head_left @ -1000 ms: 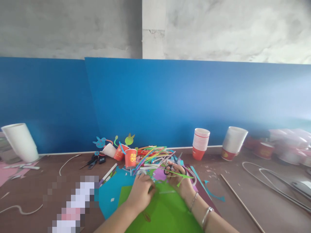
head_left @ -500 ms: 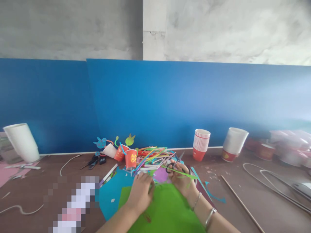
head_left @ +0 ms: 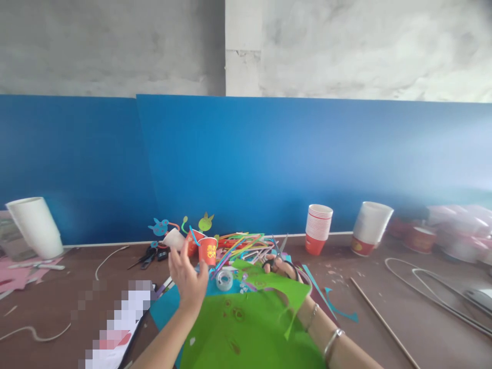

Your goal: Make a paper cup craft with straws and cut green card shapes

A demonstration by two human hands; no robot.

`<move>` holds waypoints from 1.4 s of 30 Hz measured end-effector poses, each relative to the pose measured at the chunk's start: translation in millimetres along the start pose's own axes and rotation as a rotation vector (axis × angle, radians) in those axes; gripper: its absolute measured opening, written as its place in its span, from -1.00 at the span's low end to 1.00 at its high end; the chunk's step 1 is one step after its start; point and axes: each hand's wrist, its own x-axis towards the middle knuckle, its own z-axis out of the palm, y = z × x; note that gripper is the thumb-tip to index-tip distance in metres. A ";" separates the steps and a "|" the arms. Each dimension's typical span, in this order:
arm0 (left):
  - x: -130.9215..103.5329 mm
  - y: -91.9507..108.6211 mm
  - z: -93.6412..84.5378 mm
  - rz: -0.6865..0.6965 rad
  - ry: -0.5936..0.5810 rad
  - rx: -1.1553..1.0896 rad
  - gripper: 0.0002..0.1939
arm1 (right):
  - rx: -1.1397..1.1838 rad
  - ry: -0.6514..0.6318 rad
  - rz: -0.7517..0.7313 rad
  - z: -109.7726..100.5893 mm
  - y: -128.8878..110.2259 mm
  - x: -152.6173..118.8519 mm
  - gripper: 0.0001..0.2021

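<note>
My left hand (head_left: pixel 187 281) is raised with its fingers spread and nothing in it, in front of the red paper cups. My right hand (head_left: pixel 285 267) has its fingers in the black handles of a pair of scissors (head_left: pixel 282 247), blades up and slightly apart. A cut piece of green paper (head_left: pixel 282 288) lies over part of that hand; whether the fingers also pinch it I cannot tell. Below lies a larger green sheet (head_left: pixel 253 330) with faint drawn marks, on top of blue paper (head_left: pixel 163 312). A clear tape roll (head_left: pixel 224 280) sits between my hands.
A red cup (head_left: pixel 208 251) with a blue straw stands beside other decorated cups. Colourful straws (head_left: pixel 242 246) are heaped at the back. Stacked paper cups (head_left: pixel 319 229) stand to the right, near a thin wooden stick (head_left: pixel 380 318). A blue partition (head_left: pixel 246 164) closes off the back.
My left hand has let go of the green paper, moved left and up, and opened. The cut green piece now shows broad and flat near my right hand, which still holds the scissors.
</note>
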 end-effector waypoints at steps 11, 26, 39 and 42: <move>-39.2 65.0 -4.5 -0.890 -1.198 -0.733 -0.53 | -0.132 -0.185 0.114 15.2 -10.2 -14.3 -0.65; -19.0 40.2 6.5 -1.049 -0.182 -1.222 -0.61 | -0.452 0.039 -0.006 20.2 14.4 -21.8 -0.59; -28.2 44.5 3.0 -0.766 -0.521 -1.000 -0.67 | -0.754 -0.363 0.253 30.1 26.0 -37.8 -0.65; -32.4 48.0 3.3 -0.710 -0.596 -0.973 -0.69 | -0.737 -0.338 0.246 30.1 24.0 -36.3 -0.62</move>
